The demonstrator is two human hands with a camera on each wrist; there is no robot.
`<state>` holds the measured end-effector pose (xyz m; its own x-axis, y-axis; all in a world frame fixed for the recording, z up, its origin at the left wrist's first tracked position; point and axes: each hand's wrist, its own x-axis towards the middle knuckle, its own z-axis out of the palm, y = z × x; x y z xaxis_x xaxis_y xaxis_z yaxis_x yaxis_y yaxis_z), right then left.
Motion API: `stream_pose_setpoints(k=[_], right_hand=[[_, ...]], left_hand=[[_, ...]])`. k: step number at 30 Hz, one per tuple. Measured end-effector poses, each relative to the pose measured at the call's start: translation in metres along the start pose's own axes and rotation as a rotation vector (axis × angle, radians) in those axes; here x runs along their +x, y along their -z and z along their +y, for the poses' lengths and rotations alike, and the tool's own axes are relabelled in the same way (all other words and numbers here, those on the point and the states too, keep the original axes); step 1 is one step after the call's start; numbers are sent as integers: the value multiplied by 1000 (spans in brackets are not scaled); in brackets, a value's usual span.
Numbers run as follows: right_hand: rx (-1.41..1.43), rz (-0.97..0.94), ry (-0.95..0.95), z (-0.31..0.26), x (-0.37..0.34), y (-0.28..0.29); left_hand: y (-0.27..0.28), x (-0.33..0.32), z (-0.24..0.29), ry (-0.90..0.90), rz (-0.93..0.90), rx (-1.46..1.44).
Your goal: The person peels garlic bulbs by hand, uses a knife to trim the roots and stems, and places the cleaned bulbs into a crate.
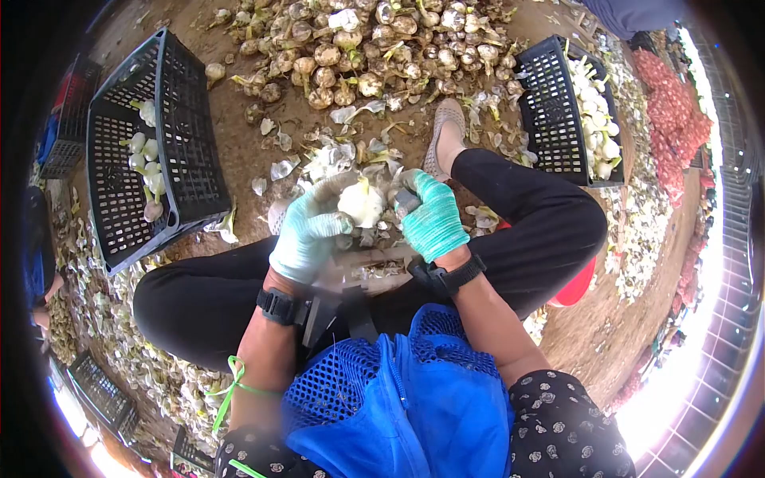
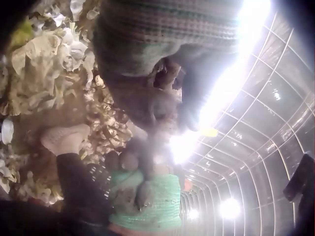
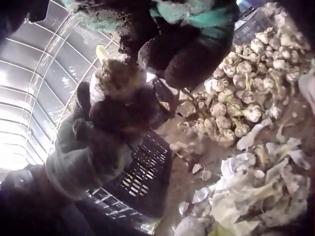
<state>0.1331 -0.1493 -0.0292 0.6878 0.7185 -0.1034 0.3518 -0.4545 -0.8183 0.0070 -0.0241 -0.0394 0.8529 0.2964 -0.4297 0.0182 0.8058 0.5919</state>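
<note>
In the head view, my left hand (image 1: 305, 233), in a pale green knitted glove, holds a peeled white garlic bulb (image 1: 361, 205) between thumb and fingers. A short yellowish stem stub tops the bulb. Close beside it on the right, my right hand (image 1: 434, 219), in a brighter green glove, has its fingers curled round a small dark grey object (image 1: 408, 201); I cannot tell its kind. The right wrist view shows the bulb (image 3: 118, 78) in shadow, with dirt-darkened right fingers (image 3: 184, 64) close above it. In the left wrist view, the left glove covers most of the work.
A heap of unpeeled garlic (image 1: 343, 56) lies ahead on the soil. A black crate (image 1: 191, 135) with several white bulbs stands left; another crate (image 1: 550, 111), full of bulbs, stands right. Loose skins (image 1: 331, 163) litter the ground between my legs. Red net sacks (image 1: 669, 103) lie far right.
</note>
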Motion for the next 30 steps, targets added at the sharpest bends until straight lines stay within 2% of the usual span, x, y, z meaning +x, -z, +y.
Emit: stream_pose_setpoints(k=[3, 7, 9, 10, 11, 13, 14, 16, 17, 19, 20, 21, 23, 27, 29, 30], right_hand=[[142, 52, -61, -2, 3, -2], [242, 117, -119, -9, 5, 7], [469, -5, -136, -28, -1, 16], [721, -116, -206, -24, -3, 13], [566, -188, -155, -25, -5, 14], [4, -99, -106, -24, -4, 10], [5, -97, -107, -24, -4, 9], [-46, 23, 57, -23, -4, 3], [-44, 23, 57, -22, -5, -2], [24, 61, 81, -19, -7, -10], [50, 71, 78, -15, -8, -12], [50, 66, 80, -13, -7, -11], [24, 14, -128, -8, -1, -9], [0, 168, -93, 2, 6, -6], [85, 153, -101, 6, 8, -4], [299, 77, -127, -1, 8, 1]], left_hand=[[2, -1, 2, 47, -51, -26], [0, -2, 3, -15, -63, -87], [2, -1, 2, 3, -123, -140], [3, 1, 2, 19, -126, -83], [2, 3, 0, 21, -131, -83], [-2, 3, -4, -14, -37, -3], [-10, 2, -3, -13, -38, -1], [-26, -3, 0, -111, 25, 61], [-24, -3, 0, -111, 26, 63], [-17, -1, 1, -74, 123, 304], [-26, -6, 9, 7, 71, 90], [-24, -5, 8, 4, 74, 87], [-17, -1, 5, -25, 31, 170], [-23, 1, 0, -54, -58, 70], [-26, -3, 6, -110, -61, 187], [-19, -1, 3, -86, -62, 246]])
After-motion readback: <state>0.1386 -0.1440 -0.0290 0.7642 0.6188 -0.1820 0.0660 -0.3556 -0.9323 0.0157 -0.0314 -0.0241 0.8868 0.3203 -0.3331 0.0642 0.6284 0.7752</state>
